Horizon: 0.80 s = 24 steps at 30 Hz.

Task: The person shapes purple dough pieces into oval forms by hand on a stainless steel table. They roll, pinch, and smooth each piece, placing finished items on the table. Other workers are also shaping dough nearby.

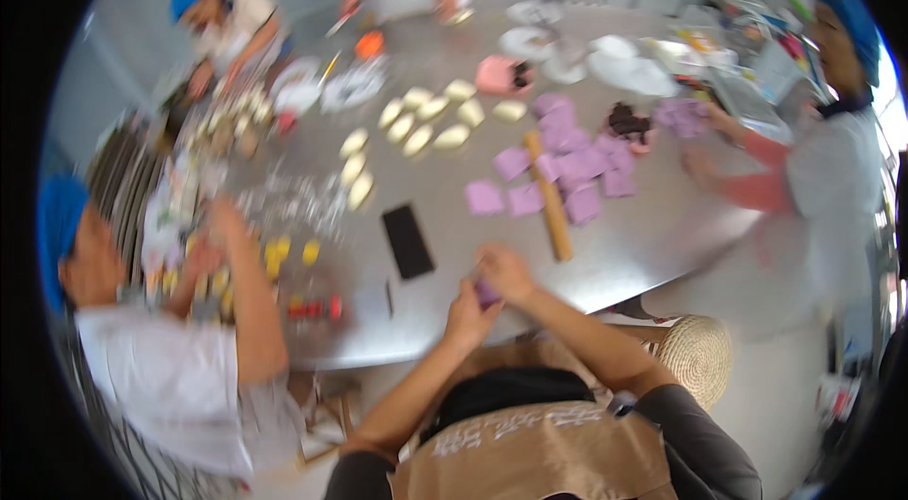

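Close to the table's near edge, my left hand (465,318) and my right hand (508,273) meet around a small piece of purple dough (487,293). Both hands have closed fingers, and they hide most of the piece. Just beyond them a wooden rolling pin (550,202) lies lengthwise among flat purple dough squares (579,165), some overlapping. A pink container of dark filling (628,125) stands behind the squares. To the left of my hands rests a black, phone-like rectangle (408,242), with a thin dark stick (389,298) nearer the edge.
Pale oval dough pieces (418,140) sit mid-table, near another pink container (501,75). Co-workers stand left (161,377), right (832,169) and at the far side. Yellow pieces (274,259) and a red-and-black object (314,309) lie left. A woven stool (695,360) stands below the right edge.
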Available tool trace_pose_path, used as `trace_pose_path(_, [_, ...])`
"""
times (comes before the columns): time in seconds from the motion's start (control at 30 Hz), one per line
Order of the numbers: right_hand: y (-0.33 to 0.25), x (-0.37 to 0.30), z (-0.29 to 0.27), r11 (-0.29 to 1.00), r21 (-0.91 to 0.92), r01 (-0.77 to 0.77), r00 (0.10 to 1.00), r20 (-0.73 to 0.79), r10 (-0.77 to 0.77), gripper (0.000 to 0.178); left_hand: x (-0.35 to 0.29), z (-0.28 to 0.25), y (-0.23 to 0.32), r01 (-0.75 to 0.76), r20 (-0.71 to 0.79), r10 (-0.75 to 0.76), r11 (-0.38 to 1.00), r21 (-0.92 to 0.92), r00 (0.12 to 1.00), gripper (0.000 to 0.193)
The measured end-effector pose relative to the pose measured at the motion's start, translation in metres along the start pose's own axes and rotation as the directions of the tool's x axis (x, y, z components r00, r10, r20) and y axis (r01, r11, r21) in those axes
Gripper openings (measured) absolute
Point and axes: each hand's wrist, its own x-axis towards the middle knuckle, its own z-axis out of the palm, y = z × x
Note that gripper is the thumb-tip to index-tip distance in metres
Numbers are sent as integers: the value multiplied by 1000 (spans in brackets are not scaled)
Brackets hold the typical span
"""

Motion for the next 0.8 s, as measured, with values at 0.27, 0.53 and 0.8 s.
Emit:
trace_pose_path(0.27, [-25,-13,0,990,-72,-118,988,89,125,25,-14,-5,4,-13,-1,13,990,-138,1000,53])
trace_pose_path(0.53, [-14,-9,14,990,-138,15,999,30,-11,21,5,-8,3,-81,-5,81,996,-23,997,25])
trace_pose_path(0.8, [-2,30,-87,902,-430,-43,919,-371,-133,37,-7,-27,62,-382,89,374,868,316,923,23])
